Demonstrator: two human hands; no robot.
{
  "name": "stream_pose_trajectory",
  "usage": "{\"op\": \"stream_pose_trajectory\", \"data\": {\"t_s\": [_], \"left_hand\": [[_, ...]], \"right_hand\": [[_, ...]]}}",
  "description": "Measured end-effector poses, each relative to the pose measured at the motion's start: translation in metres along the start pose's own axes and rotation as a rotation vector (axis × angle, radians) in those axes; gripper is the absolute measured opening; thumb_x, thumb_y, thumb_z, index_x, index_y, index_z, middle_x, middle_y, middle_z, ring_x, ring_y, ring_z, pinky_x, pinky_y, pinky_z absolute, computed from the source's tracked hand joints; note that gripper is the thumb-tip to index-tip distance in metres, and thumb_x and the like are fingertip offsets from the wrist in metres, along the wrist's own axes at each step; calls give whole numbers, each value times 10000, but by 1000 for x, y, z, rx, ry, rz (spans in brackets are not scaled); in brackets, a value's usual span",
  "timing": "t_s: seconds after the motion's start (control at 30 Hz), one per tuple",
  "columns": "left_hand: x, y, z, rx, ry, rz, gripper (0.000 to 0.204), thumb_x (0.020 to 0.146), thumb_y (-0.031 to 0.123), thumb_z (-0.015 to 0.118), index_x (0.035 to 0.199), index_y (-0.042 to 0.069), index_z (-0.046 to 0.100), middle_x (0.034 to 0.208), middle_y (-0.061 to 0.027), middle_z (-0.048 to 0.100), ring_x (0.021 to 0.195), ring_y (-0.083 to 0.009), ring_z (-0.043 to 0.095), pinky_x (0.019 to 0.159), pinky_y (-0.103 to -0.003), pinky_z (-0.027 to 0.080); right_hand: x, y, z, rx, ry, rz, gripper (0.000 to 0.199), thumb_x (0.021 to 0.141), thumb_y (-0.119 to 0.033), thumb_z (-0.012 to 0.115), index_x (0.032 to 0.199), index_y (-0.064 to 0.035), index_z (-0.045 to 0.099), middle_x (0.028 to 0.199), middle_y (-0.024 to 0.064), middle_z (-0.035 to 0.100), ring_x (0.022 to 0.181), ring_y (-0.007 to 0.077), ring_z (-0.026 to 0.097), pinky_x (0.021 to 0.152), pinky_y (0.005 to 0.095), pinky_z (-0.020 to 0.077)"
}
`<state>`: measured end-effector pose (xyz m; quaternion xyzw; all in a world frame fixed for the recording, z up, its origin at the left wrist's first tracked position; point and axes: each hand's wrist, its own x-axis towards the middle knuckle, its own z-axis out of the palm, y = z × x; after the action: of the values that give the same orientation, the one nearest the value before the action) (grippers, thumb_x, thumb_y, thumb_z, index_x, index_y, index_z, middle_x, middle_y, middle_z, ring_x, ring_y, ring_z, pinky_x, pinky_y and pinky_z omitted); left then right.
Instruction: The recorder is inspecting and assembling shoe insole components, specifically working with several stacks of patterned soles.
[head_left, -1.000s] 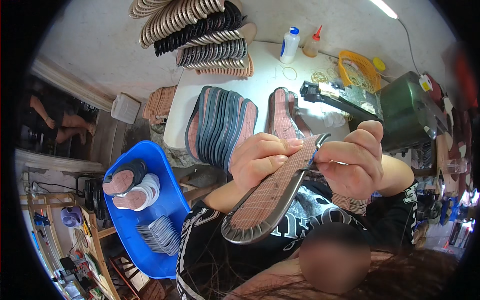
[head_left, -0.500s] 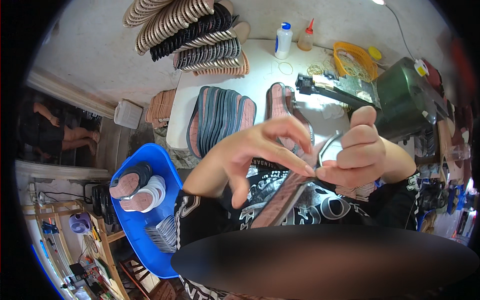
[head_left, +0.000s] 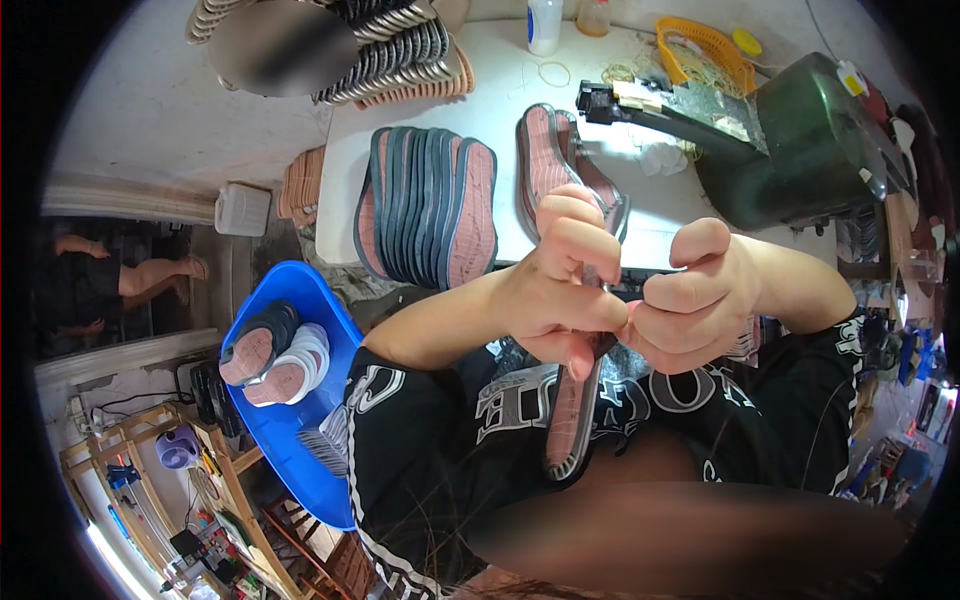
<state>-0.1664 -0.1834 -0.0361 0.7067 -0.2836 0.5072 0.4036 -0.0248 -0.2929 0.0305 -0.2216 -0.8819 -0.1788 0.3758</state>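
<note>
In front of my chest, a narrow shoe sole (head_left: 572, 428) with a pinkish-brown face and a dark, shiny edge hangs down from my hands. My left hand (head_left: 568, 285) is closed round its upper part, thumb along the face. Pressed close beside it, my right hand (head_left: 692, 305) has its fingers curled in and its thumb and fingertips pinched near the sole's edge. What those fingertips hold is hidden. Beyond my left hand, a few similar soles (head_left: 545, 150) lie on the white table (head_left: 345, 215). A row of dark-edged soles (head_left: 425, 205) stands to their left.
A blue tub (head_left: 290, 455) with several soles sits at my left. On the table's right are a dark green machine (head_left: 800, 140) with an arm and a yellow basket (head_left: 690, 45). A white bottle (head_left: 544, 25) stands at the back. Another person's leg (head_left: 155, 277) shows far left.
My left hand has gone from loosely spread fingers to a closed grip on the sole. The sole now hangs more upright. My view has tilted down, so the table sits higher.
</note>
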Motion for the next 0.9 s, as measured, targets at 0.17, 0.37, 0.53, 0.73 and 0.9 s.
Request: {"op": "stream_pose_trajectory", "data": {"t_s": [0.17, 0.37, 0.53, 0.73, 0.9], "left_hand": [[-19, 11, 8, -81, -24, -176, 626, 896, 675, 335, 790, 136, 634, 915, -57, 323, 876, -244, 290, 789, -381, 256], [-41, 26, 16, -17, 37, -600, 676, 939, 636, 192, 683, 129, 558, 856, -41, 334, 865, -199, 305, 885, -404, 271], [-48, 31, 15, -125, 24, -825, 729, 914, 675, 206, 685, 70, 540, 880, -81, 280, 880, -215, 255, 837, -356, 216], [-69, 46, 28, -100, 148, -988, 706, 936, 645, 178, 672, 83, 514, 888, -79, 307, 891, -218, 261, 851, -351, 221], [-61, 53, 25, -107, 105, -1023, 686, 937, 644, 157, 677, 104, 493, 900, -97, 317, 933, -219, 306, 971, -449, 322]], "right_hand": [[-26, -18, 28, 21, 84, 126, 173, 562, -217, 668, 659, -226, 525, 844, -104, 523, 792, 80, 514, 690, 310, 298], [-43, -15, 27, 9, -50, 155, 228, 586, -204, 662, 811, -206, 627, 1031, -69, 584, 854, 113, 546, 700, 321, 313], [-64, -29, 44, -65, 8, 224, 175, 647, -180, 657, 816, -152, 620, 1078, -12, 603, 904, 159, 552, 711, 318, 337], [-60, -46, 49, 229, -146, 417, 173, 644, -183, 639, 776, -102, 561, 1020, 20, 617, 725, 144, 526, 602, 291, 380], [-52, -47, 44, 221, -135, 426, 169, 654, -193, 636, 784, -103, 576, 982, -12, 627, 663, 122, 518, 608, 285, 394]]}}
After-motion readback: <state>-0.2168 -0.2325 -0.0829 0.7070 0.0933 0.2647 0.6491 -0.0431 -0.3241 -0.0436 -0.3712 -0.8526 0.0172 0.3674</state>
